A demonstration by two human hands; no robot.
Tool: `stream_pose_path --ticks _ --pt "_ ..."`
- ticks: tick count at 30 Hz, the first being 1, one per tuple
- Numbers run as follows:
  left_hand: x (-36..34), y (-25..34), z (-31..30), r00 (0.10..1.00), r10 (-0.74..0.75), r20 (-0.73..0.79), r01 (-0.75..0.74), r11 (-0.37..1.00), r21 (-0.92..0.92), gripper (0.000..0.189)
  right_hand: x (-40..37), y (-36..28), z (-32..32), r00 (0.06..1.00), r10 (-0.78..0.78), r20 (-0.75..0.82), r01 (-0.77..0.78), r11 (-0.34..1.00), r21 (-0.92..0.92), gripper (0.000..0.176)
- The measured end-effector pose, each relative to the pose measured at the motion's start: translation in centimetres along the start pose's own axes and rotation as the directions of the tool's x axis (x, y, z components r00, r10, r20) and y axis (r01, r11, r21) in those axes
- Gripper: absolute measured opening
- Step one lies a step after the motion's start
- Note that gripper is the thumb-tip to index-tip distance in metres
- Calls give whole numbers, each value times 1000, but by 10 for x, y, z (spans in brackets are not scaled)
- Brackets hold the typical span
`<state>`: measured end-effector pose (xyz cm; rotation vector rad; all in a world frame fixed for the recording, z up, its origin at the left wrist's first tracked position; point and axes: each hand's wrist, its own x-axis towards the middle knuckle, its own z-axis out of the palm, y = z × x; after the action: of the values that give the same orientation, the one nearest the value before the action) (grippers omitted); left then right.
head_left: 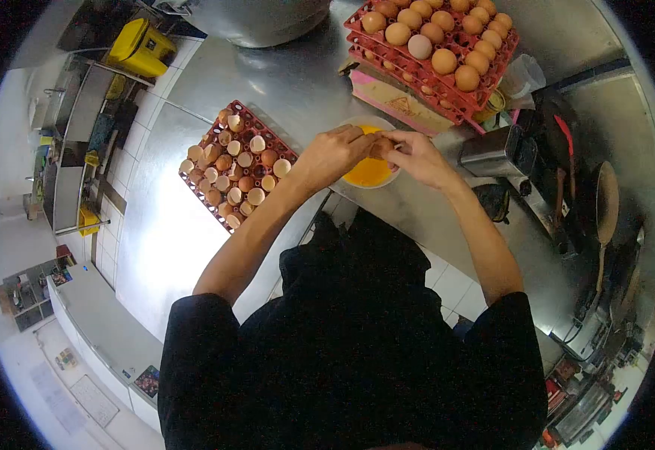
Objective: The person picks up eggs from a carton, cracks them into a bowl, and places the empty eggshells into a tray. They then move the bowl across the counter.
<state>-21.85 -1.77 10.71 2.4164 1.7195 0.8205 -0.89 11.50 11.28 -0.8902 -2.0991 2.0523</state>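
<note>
A brown egg (380, 147) is between my two hands, above a white bowl (355, 121) of yellow-orange beaten or pooled egg (367, 173). My left hand (336, 156) has its fingers closed at the egg's left side. From the right, the fingers of my right hand (419, 159) pinch it. My fingers partly cover the egg, so how far its shell is split cannot be seen. Left of my left hand lies a red egg tray (231, 222) filled with brown eggshells (234, 196), many of them open halves.
Stacked red trays of whole brown eggs (443, 61) stand at the back right, above a pink-edged box (398, 101). A large metal pot (260, 19) is at the back. To the right are a metal container (491, 152) and a pan (607, 202).
</note>
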Motion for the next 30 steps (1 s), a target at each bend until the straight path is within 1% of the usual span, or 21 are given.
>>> stream_pose_path --ticks 2,4,5,6,7,8,10,11,13,15,17,19,20,22,24,25,26,27,28,29,30 --pt "-3 3 5 999 -31 -43 30 999 -15 22 -2 -1 5 998 -39 -49 36 998 -54 35" --pt "-5 11 5 984 -144 -108 141 989 -33 17 -5 0 7 992 -80 -94 69 991 -112 37" --pt "-6 12 6 984 -145 -108 142 989 -34 17 -6 2 8 962 -225 -156 158 922 -355 40" --pt "-8 14 6 967 -229 -109 224 973 -56 17 -7 3 10 910 -375 -177 212 787 -580 43" --pt "-10 16 7 944 -311 -110 304 950 -77 18 -10 3 12 911 -373 -174 212 787 -580 43" --pt "-13 17 7 943 -313 -113 306 949 -78 18 -12 2 15 899 -404 -171 220 752 -621 43" --pt "-17 24 1 877 -459 -145 432 883 -184 21 -15 1 17 888 -430 -162 226 715 -661 43" --pt "-18 27 0 874 -464 -146 436 880 -187 21 -16 1 18 891 -423 -163 203 694 -691 43" --pt "-21 31 -4 820 -551 -155 500 822 -273 24 -18 -1 20 897 -414 -155 183 668 -721 43" --pt "-23 33 -9 802 -581 -140 530 800 -283 24 -19 -9 21 868 -480 -130 233 622 -748 42" --pt "-27 33 -10 782 -610 -127 558 776 -294 24 -26 -26 23 864 -491 -115 223 576 -786 42" --pt "-30 29 -9 754 -649 -101 569 722 -395 27 -28 -33 26 857 -506 -102 212 526 -823 42" --pt "-31 28 -8 750 -653 -108 569 720 -397 27 -28 -32 26 832 -544 -112 219 506 -834 43" --pt "-28 30 -11 702 -706 -93 577 640 -507 27 -26 -28 23 805 -582 -111 230 479 -847 45" --pt "-23 31 -17 663 -743 -90 586 591 -554 26 -24 -18 18 854 -459 -247 206 732 -649 42" --pt "-21 30 -19 628 -774 -80 592 542 -597 25 -21 -8 16 854 -463 -236 212 726 -654 42" --pt "-21 28 -18 621 -779 -88 590 539 -601 25 -19 6 14 889 -320 -328 196 913 -357 41" --pt "-21 25 -16 613 -787 -73 573 506 -645 22 -19 11 13 919 -148 -365 152 988 -16 40" --pt "-21 22 -13 606 -794 -57 552 471 -688 21 -21 15 11 921 -149 -359 151 988 -24 40" --pt "-19 21 -5 600 -798 -62 549 467 -693 21 -23 18 9 920 -107 -377 136 989 51 41" --pt "-18 19 6 627 -774 -83 472 463 -750 21 -24 18 10 921 -62 -384 120 984 129 41"
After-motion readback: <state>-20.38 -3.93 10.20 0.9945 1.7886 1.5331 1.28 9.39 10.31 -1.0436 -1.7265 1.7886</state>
